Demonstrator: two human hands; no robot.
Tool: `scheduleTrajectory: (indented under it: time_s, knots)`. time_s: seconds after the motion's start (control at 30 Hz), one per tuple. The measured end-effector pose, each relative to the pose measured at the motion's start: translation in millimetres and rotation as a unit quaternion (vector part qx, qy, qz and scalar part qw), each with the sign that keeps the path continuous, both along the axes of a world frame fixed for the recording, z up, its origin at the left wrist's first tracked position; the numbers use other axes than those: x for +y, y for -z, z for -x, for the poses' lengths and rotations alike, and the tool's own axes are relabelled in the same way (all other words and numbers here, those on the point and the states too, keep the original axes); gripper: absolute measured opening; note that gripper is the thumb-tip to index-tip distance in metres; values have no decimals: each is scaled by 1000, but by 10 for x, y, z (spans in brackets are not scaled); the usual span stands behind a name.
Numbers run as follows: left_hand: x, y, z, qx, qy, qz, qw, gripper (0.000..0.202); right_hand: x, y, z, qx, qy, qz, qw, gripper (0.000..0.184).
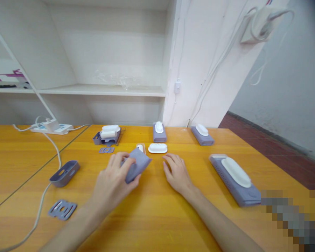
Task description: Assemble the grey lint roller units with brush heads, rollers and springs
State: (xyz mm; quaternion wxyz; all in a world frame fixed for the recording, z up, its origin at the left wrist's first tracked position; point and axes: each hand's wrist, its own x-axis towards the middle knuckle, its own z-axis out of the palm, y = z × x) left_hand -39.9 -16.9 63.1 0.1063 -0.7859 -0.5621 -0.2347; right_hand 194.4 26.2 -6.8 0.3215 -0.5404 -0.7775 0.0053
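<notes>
My left hand is closed round a grey-purple plastic case, held tilted above the table with the thumb underneath and fingers on top. Part of the case is hidden by the fingers. Just behind it lies a small white part with an orange-brown edge, partly covered. My right hand rests on or just above the table, fingers apart and slightly bent, holding nothing. Beyond its fingertips is a white oval piece with a ribbed or bristled top.
Grey-purple cases topped with white ovals stand at back centre, back right and right. A cluster of parts sits back left. Nearer left lie a hollow grey shell, a slotted plate and a white cable.
</notes>
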Motion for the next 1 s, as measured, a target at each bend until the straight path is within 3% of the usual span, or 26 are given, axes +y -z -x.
scheduleTrajectory:
  time_s: [0.2,0.4,0.57,0.77,1.0]
  knots:
    - [239,277,-434,-18,184,65,981,32,-1,-56,-41,112,23,-39,993,27]
    - [366,370,-631,-115,278,81,950,36,-7,-50,-42,106,-13,-41,993,26]
    - [398,498,-582,-206,263,85,939,39,19,-20,-37,83,-18,-36,996,25]
    - [475,574,-459,-247,232,56,939,18,24,-9,-32,84,-10,-34,996,24]
    - [609,666,-258,-236,122,-1,964,23,26,-14,-28,85,-13,-28,996,24]
